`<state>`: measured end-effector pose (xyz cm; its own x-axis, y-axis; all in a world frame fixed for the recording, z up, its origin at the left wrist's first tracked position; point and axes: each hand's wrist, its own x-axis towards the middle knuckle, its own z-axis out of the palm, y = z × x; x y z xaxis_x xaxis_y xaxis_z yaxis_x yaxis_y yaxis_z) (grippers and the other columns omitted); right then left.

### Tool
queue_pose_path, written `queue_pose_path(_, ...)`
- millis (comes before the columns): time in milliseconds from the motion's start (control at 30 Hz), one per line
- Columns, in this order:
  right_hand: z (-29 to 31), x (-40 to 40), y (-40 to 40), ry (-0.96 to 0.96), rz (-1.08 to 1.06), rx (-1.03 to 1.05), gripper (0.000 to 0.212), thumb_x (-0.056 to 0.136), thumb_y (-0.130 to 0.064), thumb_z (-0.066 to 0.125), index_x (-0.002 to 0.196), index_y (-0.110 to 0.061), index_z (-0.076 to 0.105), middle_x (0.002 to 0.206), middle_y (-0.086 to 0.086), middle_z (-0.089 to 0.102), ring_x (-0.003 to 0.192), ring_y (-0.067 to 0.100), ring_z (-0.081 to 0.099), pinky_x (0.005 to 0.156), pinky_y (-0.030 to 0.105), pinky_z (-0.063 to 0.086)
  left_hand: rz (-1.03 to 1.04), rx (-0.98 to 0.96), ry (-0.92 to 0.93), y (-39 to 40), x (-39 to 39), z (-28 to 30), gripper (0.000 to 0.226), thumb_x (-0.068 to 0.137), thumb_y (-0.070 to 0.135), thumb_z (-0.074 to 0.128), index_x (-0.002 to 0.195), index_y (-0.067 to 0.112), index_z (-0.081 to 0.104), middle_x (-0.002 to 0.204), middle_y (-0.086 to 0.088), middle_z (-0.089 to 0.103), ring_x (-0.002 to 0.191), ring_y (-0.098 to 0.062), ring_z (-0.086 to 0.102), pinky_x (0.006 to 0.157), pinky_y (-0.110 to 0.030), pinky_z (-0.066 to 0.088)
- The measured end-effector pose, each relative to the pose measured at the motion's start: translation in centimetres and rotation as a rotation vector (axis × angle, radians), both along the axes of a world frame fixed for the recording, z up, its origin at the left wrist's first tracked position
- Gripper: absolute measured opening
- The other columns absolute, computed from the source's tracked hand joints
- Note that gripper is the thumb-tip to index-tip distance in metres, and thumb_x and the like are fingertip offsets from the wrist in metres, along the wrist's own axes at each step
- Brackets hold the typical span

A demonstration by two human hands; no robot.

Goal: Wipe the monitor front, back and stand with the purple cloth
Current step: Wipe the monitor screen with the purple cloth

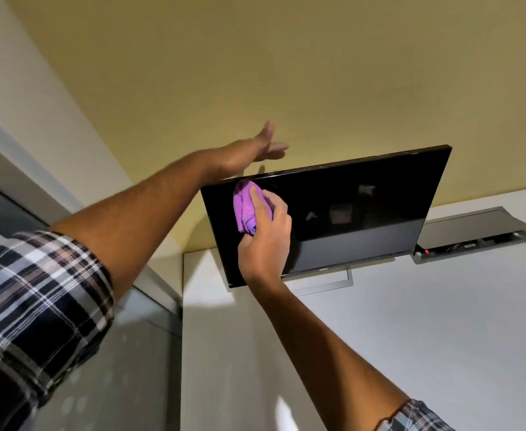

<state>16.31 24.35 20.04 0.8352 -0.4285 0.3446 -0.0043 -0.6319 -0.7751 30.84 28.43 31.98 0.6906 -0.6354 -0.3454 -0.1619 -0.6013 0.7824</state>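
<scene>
Right hand (263,241) presses the bunched purple cloth (245,206), gripped between thumb and fingers, against the upper-left corner of the monitor (348,213) front, centre frame. The screen's long axis runs rightward, so unwiped glass probably lies right and below. Left hand (260,147), fingers straight and holding nothing, hovers above the top edge; stand (324,283) and white desk (411,353) below.
</scene>
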Motion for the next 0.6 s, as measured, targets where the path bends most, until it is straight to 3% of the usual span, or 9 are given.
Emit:
queue_pose_path(67, 0.2, 0.1, -0.2, 0.016, 0.004, 0.014, 0.083, 0.079, 0.011, 0.067, 0.152, -0.025, 0.049, 0.151, -0.006, 0.042, 0.127, 0.018, 0.045, 0.073, 0.002, 0.029, 0.222, -0.097, -0.076, 3.5, 0.7, 0.2, 0.084, 0.101, 0.057, -0.009, 0.143, 0.019, 0.054, 0.145, 0.001, 0.056, 0.136, -0.009, 0.046, 0.115, -0.027, 0.022)
queue_pose_path(133, 0.0, 0.2, -0.2, 0.005, -0.005, 0.019, 0.083, 0.078, 0.012, 0.065, 0.151, -0.025, 0.050, 0.150, -0.005, 0.042, 0.128, 0.019, 0.045, 0.074, 0.006, 0.032, 0.338, -0.242, -0.004, 6.8, 0.9, -1.0, 0.091, 0.100, 0.059, -0.011, 0.132, 0.015, 0.062, 0.138, -0.009, 0.061, 0.130, -0.014, 0.055, 0.120, -0.034, 0.028)
queue_pose_path(233, -0.1, 0.1, 0.4, 0.015, 0.010, 0.025, 0.086, 0.078, 0.011, 0.065, 0.153, -0.027, 0.048, 0.151, -0.005, 0.041, 0.129, 0.020, 0.043, 0.076, 0.019, 0.041, 0.338, -0.320, 0.170, 9.1, -0.7, -3.2, 0.101, 0.093, 0.068, -0.015, 0.139, 0.015, 0.058, 0.142, -0.002, 0.060, 0.140, -0.012, 0.045, 0.126, -0.042, 0.010)
queue_pose_path(300, 0.0, 0.2, 1.0, 0.042, 0.036, 0.003, 0.086, 0.079, 0.009, 0.067, 0.154, -0.027, 0.046, 0.152, -0.004, 0.039, 0.130, 0.020, 0.042, 0.076, 0.017, 0.038, 0.321, -0.301, 0.204, 9.0, -1.7, -3.4, 0.104, 0.089, 0.072, -0.017, 0.145, 0.020, 0.054, 0.147, 0.007, 0.055, 0.149, -0.010, 0.028, 0.123, -0.044, -0.008)
queue_pose_path(367, 0.2, 0.3, 1.9, 0.045, 0.072, -0.033, 0.085, 0.080, 0.007, 0.069, 0.154, -0.026, 0.046, 0.152, -0.003, 0.039, 0.129, 0.022, 0.042, 0.075, 0.021, 0.045, 0.312, -0.276, 0.224, 8.7, -2.2, -3.0, 0.104, 0.088, 0.073, -0.018, 0.149, 0.020, 0.048, 0.150, 0.009, 0.052, 0.149, -0.010, 0.026, 0.119, -0.044, -0.010)
queue_pose_path(433, 0.3, 0.3, 3.1, 0.048, 0.136, -0.086, 0.088, 0.078, 0.006, 0.072, 0.155, -0.026, 0.044, 0.151, -0.001, 0.038, 0.126, 0.024, 0.042, 0.076, 0.029, 0.053, 0.320, -0.273, 0.266, 8.6, -2.3, -2.6, 0.105, 0.088, 0.075, -0.016, 0.150, 0.018, 0.046, 0.153, 0.006, 0.047, 0.145, -0.012, 0.035, 0.120, -0.040, 0.007)
queue_pose_path(500, 0.4, 0.4, 4.3, 0.072, 0.181, -0.124, 0.093, 0.077, 0.003, 0.078, 0.156, -0.029, 0.039, 0.150, -0.001, 0.037, 0.123, 0.023, 0.043, 0.076, 0.030, 0.055, 0.330, -0.265, 0.303, 8.6, -2.2, -2.4, 0.103, 0.089, 0.075, -0.013, 0.150, 0.015, 0.046, 0.156, 0.002, 0.044, 0.144, -0.015, 0.039, 0.107, -0.031, 0.034)
queue_pose_path(533, 0.5, 0.5, 4.8, 0.085, 0.193, -0.120, 0.097, 0.077, 0.000, 0.081, 0.156, -0.030, 0.035, 0.149, -0.001, 0.035, 0.122, 0.022, 0.044, 0.076, 0.030, 0.056, 0.334, -0.257, 0.311, 8.6, -2.2, -2.4, 0.103, 0.090, 0.075, -0.011, 0.149, 0.014, 0.046, 0.156, 0.001, 0.043, 0.144, -0.016, 0.039, 0.101, -0.030, 0.039)
queue_pose_path(600, 0.4, 0.6, 5.2, 0.088, 0.190, -0.084, 0.099, 0.079, -0.005, 0.085, 0.152, -0.035, 0.027, 0.143, -0.004, 0.031, 0.115, 0.019, 0.049, 0.076, 0.028, 0.057, 0.332, -0.245, 0.307, 8.6, -2.1, -2.5, 0.102, 0.091, 0.076, -0.008, 0.148, 0.012, 0.047, 0.156, -0.002, 0.044, 0.144, -0.017, 0.039, 0.109, -0.032, 0.036)
